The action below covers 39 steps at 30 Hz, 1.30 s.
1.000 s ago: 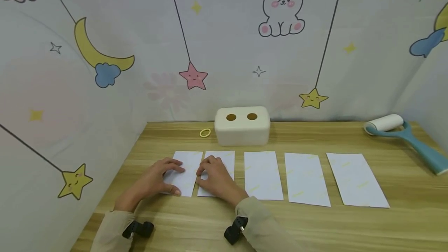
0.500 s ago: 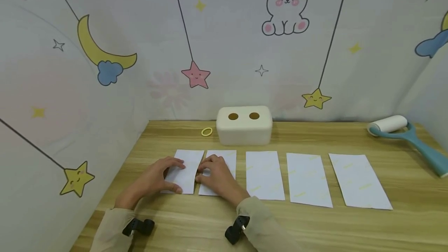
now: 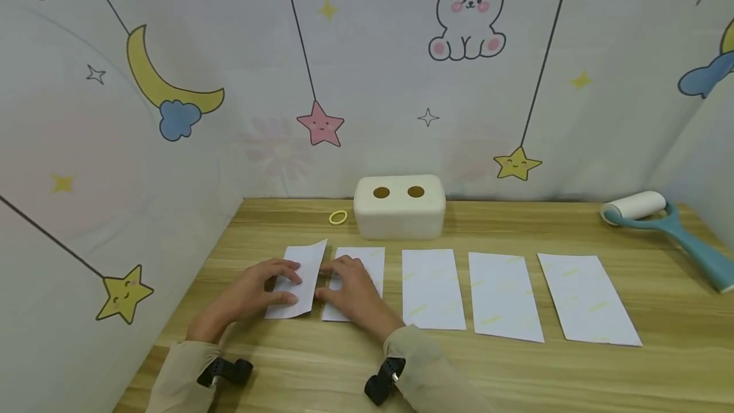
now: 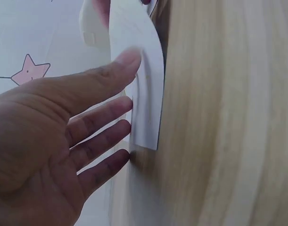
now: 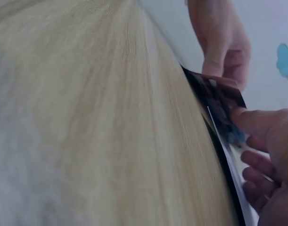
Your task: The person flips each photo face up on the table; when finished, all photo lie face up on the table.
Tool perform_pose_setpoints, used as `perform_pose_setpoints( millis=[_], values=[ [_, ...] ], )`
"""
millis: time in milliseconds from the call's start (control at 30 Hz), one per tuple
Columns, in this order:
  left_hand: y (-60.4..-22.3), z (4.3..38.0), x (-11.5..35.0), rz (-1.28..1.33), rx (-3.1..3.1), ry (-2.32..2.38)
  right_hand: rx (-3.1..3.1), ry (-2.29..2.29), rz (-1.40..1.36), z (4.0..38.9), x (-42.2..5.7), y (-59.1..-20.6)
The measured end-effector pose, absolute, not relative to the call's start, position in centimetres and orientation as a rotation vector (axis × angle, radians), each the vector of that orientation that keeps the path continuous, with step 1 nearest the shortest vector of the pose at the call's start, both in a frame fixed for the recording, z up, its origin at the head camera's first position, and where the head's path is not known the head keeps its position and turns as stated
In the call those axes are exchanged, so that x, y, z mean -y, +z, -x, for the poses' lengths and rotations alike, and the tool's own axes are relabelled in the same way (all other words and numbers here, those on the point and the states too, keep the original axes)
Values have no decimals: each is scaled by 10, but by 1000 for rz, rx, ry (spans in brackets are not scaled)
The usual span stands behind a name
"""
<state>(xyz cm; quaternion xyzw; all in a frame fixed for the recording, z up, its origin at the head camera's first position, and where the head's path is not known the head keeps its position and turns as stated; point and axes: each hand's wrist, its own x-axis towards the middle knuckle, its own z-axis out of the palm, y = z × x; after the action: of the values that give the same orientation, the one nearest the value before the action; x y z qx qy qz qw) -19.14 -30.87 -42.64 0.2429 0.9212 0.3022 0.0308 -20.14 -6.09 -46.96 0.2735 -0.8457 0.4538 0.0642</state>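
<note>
A white-backed photo card (image 3: 308, 266) lies leftmost in a row, its right edge bent up off the table. My left hand (image 3: 258, 285) rests thumb and fingertips on its left part, fingers loosely extended. At the raised edge, my right hand (image 3: 355, 292) holds the card with thumb and fingers. The right wrist view reveals the card's dark, coloured picture side (image 5: 219, 96), with the right thumb against it. In the left wrist view the white back (image 4: 151, 94) curves upward beyond the left thumb. Under the right hand lies a second white card (image 3: 374, 269), partly hidden.
Three more white cards with faint yellow marks lie to the right, the nearest card (image 3: 432, 289) beside the right hand. Behind them stand a cream box (image 3: 399, 215) with two holes and a yellow ring (image 3: 338, 217). A lint roller (image 3: 682, 231) lies far right on the wooden table (image 3: 309, 375).
The leftmost card lay flat a second ago; its right edge has since risen and bent toward the left hand. My right hand has shifted slightly left with it, while the left hand stays put.
</note>
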Motion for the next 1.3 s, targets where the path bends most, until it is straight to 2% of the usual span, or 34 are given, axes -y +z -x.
perform_pose_setpoints(
  millis=[633,1067,1300],
  values=[
    [-425,193,290,-298,-2849,1049,2571,1509,-866,193,72,-467],
    [-424,192,287,-341,-2883,1021,2636,1377,-876,190,71,-467],
    [-419,191,287,-252,-2891,1075,2530,1235,-880,192,70,-468]
  ],
)
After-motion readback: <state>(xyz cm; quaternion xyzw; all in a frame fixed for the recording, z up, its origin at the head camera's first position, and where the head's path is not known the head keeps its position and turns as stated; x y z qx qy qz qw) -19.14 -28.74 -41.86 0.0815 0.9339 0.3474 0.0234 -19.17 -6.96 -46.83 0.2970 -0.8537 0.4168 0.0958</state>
